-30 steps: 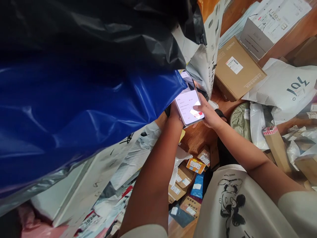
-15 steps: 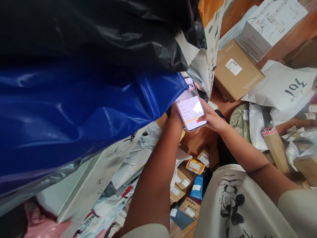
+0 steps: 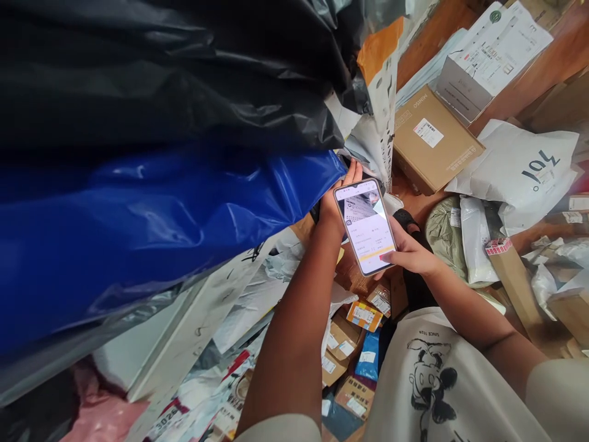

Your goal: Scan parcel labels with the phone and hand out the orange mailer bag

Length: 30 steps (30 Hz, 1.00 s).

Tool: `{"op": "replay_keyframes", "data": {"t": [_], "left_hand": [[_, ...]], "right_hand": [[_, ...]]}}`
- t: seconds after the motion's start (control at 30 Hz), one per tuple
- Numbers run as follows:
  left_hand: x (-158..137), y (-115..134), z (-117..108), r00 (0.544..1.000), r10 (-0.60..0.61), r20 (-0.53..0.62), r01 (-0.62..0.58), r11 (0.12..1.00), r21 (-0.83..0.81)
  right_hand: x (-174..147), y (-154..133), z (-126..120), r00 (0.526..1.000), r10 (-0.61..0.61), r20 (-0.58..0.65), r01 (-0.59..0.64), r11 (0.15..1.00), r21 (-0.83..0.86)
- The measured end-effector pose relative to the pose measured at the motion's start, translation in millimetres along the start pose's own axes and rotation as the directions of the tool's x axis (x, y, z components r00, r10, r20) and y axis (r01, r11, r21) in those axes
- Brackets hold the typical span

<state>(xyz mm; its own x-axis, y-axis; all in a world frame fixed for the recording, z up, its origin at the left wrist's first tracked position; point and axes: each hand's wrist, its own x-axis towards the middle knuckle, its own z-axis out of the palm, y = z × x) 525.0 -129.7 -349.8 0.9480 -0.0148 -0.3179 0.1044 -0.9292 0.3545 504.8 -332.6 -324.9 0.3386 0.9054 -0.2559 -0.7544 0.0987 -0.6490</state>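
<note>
My right hand [image 3: 409, 252] grips a smartphone [image 3: 365, 227], its thumb over the lower part of the lit screen. The screen shows a camera picture of printed labels above lines of text. Behind the phone, my left hand [image 3: 338, 195] reaches in with its fingers stretched out, close to a grey-white plastic parcel [image 3: 365, 138]. Part of the left palm is hidden by the phone. A shiny blue plastic parcel [image 3: 207, 209] juts out just left of that hand, under a large black plastic parcel [image 3: 161, 73].
A white shelf edge [image 3: 184, 344] runs below the blue parcel. On the floor at right lie a brown carton [image 3: 435, 144], a white box [image 3: 494, 61], a white bag [image 3: 534, 172] and a green parcel [image 3: 444, 236]. Small packages, including an orange one [image 3: 363, 316], lie below my arms.
The phone has moved down and right, nearer my body, with my right hand. My left hand's outstretched fingers now show beyond its top edge. The view has shifted slightly.
</note>
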Motion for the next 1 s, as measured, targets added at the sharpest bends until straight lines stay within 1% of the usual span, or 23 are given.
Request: {"op": "replay_keyframes", "data": {"t": [0.07,0.13,0.27,0.4,0.5,0.63,0.73,0.87,1.0], "left_hand": [[-2.1,1.6,-6.5,1.0,-0.001,-0.018,0.003,0.992,0.128],[-3.8,5.2,-13.2,0.999,-0.035,-0.013,0.037,0.97,0.24],[-3.8,13.6,-22.2,0.993,-0.106,0.056,0.08,0.934,0.349],[-1.5,15.5,-24.2,0.991,-0.106,0.08,0.069,0.927,0.368],[-1.2,13.9,-24.8,0.988,-0.097,0.117,0.047,0.928,0.369],[-1.9,12.3,-24.5,0.984,-0.106,0.145,0.048,0.933,0.358],[-2.9,11.8,-21.3,0.986,-0.106,0.131,0.053,0.933,0.357],[-3.3,13.2,-16.3,0.993,-0.099,0.066,0.069,0.929,0.363],[-2.3,18.0,-17.0,0.981,-0.173,0.087,0.132,0.926,0.355]], "right_hand": [[-10.3,-1.5,-1.9,1.0,0.006,-0.028,-0.006,1.0,-0.002],[-21.9,-1.2,-5.2,0.999,0.01,-0.039,-0.01,1.0,0.007],[-40.8,4.9,-12.1,0.999,0.049,-0.006,-0.049,0.998,0.042],[-46.8,12.8,-14.0,0.999,0.046,-0.007,-0.045,0.996,0.083],[-44.8,17.9,-12.9,0.999,0.039,0.014,-0.041,0.995,0.093],[-40.4,22.5,-10.7,0.997,0.068,0.041,-0.072,0.993,0.099],[-38.4,23.1,-9.2,0.997,0.074,0.034,-0.078,0.991,0.105],[-35.5,19.8,-8.6,0.998,0.055,0.011,-0.056,0.992,0.111],[-27.8,16.0,-8.7,1.0,0.025,0.019,-0.028,0.988,0.155]]}}
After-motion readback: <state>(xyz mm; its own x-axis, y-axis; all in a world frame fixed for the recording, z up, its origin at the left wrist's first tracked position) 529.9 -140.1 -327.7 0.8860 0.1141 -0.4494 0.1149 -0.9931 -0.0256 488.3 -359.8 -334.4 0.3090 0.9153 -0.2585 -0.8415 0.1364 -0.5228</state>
